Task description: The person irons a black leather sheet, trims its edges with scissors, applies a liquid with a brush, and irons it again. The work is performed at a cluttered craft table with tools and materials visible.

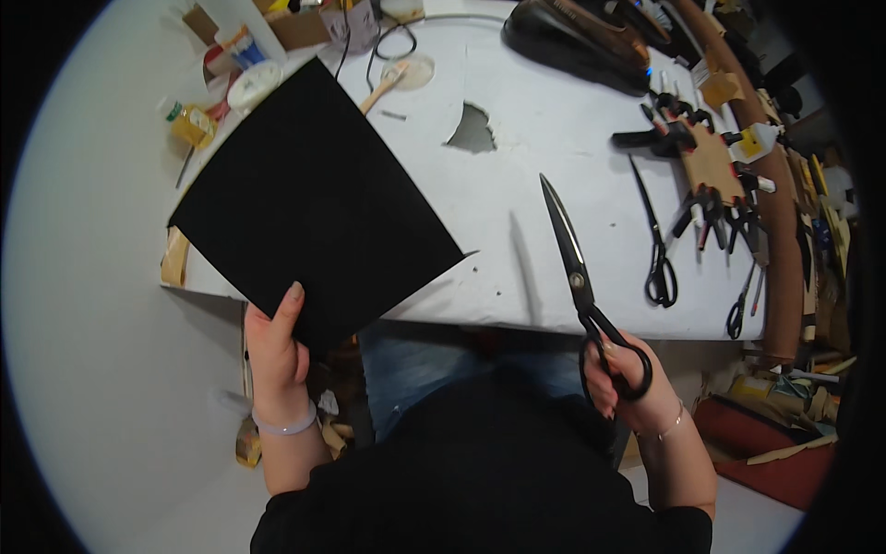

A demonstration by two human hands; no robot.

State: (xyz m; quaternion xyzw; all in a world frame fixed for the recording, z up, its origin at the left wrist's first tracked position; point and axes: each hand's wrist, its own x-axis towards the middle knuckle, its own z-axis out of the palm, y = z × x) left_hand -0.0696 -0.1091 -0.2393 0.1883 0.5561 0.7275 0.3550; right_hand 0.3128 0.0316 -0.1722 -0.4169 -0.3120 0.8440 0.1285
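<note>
A black rectangular sheet [318, 185], its material not clear, is held up tilted over the left part of the table. My left hand [280, 342] grips its lower corner, thumb on top and the other fingers mostly hidden behind. A small sliver sticks out from the sheet's right corner. My right hand [628, 374] has its fingers through the handles of large black scissors [577, 277]. Their blades are closed and point up and away over the table's front edge, apart from the sheet.
The white-covered table [563, 129] has a torn grey patch [472, 127]. On its right lie a second pair of scissors [657, 249] and a brown board ringed by several clamps [711, 166]. A dark brown shoe [572, 42] stands far back; a yellow bottle [189, 122] is far left.
</note>
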